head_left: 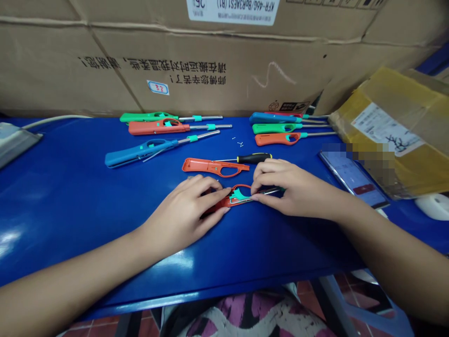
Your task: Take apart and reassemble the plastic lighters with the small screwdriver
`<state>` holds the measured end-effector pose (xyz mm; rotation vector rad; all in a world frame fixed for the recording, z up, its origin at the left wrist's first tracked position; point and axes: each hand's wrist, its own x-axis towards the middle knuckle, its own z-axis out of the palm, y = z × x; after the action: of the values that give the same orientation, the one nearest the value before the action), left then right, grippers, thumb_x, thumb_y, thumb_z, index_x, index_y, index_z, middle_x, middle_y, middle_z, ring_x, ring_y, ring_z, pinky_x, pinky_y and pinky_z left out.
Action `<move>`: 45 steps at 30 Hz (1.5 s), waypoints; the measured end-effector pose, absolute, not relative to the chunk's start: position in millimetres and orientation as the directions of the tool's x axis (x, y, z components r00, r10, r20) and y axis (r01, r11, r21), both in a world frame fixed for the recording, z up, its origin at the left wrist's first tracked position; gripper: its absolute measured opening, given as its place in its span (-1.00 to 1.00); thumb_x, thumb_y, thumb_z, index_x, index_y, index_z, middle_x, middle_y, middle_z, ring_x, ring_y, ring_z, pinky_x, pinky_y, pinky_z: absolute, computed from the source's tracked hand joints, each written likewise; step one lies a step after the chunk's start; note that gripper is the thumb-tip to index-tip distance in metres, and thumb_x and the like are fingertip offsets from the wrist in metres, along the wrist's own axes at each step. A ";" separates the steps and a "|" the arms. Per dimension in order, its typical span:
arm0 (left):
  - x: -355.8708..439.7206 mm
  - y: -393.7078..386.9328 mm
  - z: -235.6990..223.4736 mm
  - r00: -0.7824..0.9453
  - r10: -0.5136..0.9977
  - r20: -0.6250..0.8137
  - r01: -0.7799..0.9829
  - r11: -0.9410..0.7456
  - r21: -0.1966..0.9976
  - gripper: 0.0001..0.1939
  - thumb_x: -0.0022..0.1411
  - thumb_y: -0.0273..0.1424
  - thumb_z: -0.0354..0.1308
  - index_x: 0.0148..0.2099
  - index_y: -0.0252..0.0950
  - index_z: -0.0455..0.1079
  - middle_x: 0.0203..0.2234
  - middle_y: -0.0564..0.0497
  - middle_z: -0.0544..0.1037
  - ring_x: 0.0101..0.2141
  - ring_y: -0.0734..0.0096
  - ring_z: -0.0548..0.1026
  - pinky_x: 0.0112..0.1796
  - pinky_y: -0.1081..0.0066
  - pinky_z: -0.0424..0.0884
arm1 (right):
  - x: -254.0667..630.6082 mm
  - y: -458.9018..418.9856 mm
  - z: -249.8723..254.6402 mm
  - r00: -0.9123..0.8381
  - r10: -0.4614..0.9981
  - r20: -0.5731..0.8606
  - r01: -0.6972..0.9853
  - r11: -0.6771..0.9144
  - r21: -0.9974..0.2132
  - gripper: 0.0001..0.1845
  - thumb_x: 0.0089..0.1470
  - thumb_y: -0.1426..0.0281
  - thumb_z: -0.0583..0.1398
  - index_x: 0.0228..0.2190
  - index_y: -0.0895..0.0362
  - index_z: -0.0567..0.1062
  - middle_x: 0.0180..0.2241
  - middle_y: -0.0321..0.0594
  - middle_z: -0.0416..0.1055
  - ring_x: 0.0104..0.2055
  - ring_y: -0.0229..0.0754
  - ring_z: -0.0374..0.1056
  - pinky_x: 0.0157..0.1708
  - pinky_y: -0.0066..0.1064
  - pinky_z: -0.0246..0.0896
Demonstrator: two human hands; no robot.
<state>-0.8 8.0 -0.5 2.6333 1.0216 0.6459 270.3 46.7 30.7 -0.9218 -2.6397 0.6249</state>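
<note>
An orange lighter body (pixel 234 198) with a teal trigger lies on the blue table (pixel 70 196) between my hands. My left hand (pixel 185 213) presses down on its handle end, fingers closed over it. My right hand (pixel 284 187) pinches the front end where a metal tube sticks out. Just behind lies an orange half-shell (pixel 210 166) and a black-and-yellow screwdriver (pixel 250 158).
Finished long lighters lie at the back: green, orange and blue at left (pixel 157 133), blue, green and orange at right (pixel 280 127). A phone (pixel 354 178) and a yellow-taped parcel (pixel 396 126) sit at right, cardboard boxes (pixel 210 56) behind. Small screws (pixel 238 140) lie loose.
</note>
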 end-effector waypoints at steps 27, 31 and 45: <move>-1.5 10.9 3.0 0.699 0.662 0.270 0.578 -0.746 0.331 -0.77 0.45 -0.36 0.10 0.11 -0.26 0.38 -0.12 -0.04 0.56 -0.10 0.21 0.47 -0.04 0.19 0.42 | 272.3 50.0 30.7 -0.894 0.397 0.206 0.368 0.915 -0.165 -0.73 0.36 0.38 0.10 -0.29 0.15 0.58 -0.30 -0.19 0.56 -0.23 -0.16 0.41 -0.13 -0.26 0.14; -1.1 11.0 2.5 0.714 0.641 0.283 0.566 -0.765 0.307 -0.75 0.46 -0.37 0.09 0.13 -0.28 0.37 -0.12 -0.05 0.55 -0.10 0.22 0.47 -0.05 0.20 0.43 | 271.1 49.6 30.7 -0.879 0.430 0.207 0.394 0.899 -0.193 -0.76 0.33 0.40 0.12 -0.30 0.14 0.58 -0.31 -0.19 0.56 -0.23 -0.15 0.41 -0.12 -0.25 0.16; -4.2 9.0 1.0 0.809 0.523 0.269 0.510 -0.851 0.120 -0.49 0.38 -0.58 0.05 0.32 -0.18 0.33 0.00 -0.20 0.46 -0.08 0.09 0.43 -0.13 0.11 0.55 | 266.9 53.6 27.1 -0.628 0.777 -0.049 0.559 0.406 -0.723 -0.89 0.10 0.34 0.34 -0.39 0.11 0.56 -0.30 -0.26 0.54 -0.22 -0.19 0.45 -0.13 -0.32 0.32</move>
<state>-4.2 9.0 1.0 2.9474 0.8423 0.4566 266.9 53.6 27.1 -1.1629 -2.3712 1.0492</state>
